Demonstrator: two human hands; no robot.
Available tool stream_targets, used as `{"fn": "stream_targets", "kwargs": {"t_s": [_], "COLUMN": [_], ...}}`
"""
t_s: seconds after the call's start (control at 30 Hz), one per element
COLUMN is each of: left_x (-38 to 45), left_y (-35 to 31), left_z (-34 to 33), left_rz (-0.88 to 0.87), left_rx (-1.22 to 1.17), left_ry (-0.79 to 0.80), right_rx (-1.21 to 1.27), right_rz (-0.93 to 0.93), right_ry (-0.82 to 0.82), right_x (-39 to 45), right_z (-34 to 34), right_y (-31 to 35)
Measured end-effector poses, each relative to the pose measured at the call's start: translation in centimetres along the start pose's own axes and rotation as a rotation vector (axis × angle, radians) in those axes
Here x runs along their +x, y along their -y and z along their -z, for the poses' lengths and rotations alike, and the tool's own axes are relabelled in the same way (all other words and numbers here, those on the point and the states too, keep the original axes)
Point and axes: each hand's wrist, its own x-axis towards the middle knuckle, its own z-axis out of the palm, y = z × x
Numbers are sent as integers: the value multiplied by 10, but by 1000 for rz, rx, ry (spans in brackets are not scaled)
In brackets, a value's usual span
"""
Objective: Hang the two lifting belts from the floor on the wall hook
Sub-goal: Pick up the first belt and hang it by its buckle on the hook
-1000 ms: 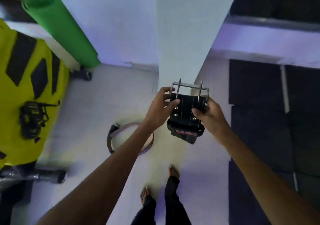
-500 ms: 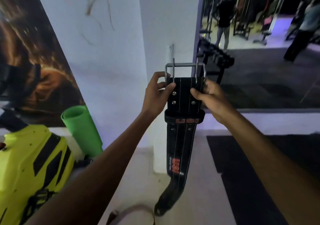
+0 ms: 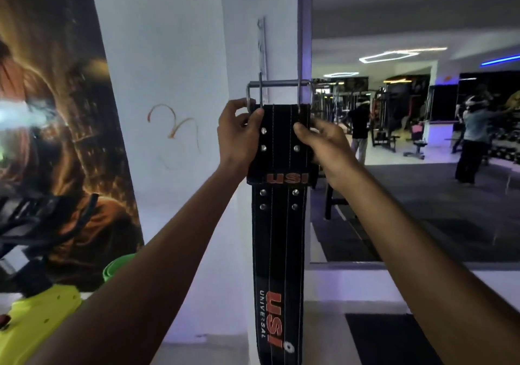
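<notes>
A black lifting belt [image 3: 278, 252] with orange USI lettering hangs straight down in front of a white pillar [image 3: 244, 41]. Its metal two-prong buckle [image 3: 278, 83] is at the top, held level. My left hand [image 3: 239, 136] grips the belt's left edge just under the buckle. My right hand [image 3: 320, 142] pinches the right edge at the same height. A thin metal strip or hook rail [image 3: 262, 44] runs vertically on the pillar just above the buckle. The second belt is out of view.
A large poster [image 3: 56, 139] covers the wall at left. A yellow machine cover [image 3: 36, 317] and a green rolled mat [image 3: 116, 266] sit at lower left. A mirror [image 3: 422, 153] at right reflects gym machines and people. A dark floor mat [image 3: 388, 339] lies at lower right.
My view has tilted up from the floor to the pillar. Both hands have raised the black belt, which now hangs full length, with the buckle near the metal strip.
</notes>
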Motion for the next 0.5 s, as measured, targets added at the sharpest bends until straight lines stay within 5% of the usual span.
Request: {"fn": "stream_targets", "kwargs": {"t_s": [0.23,0.5], "left_x": [18,26], "left_y": [-37,-52], "left_z": [4,0], "left_rz": [-2,11], "left_rx": [-24,-64], "left_ry": [-150,-152], "right_rx": [166,93], "right_rz": [-62,75], "right_ry": [168,23], "right_x": [-23,-39], "right_z": [-11,-22], "right_y": [-3,-24]}}
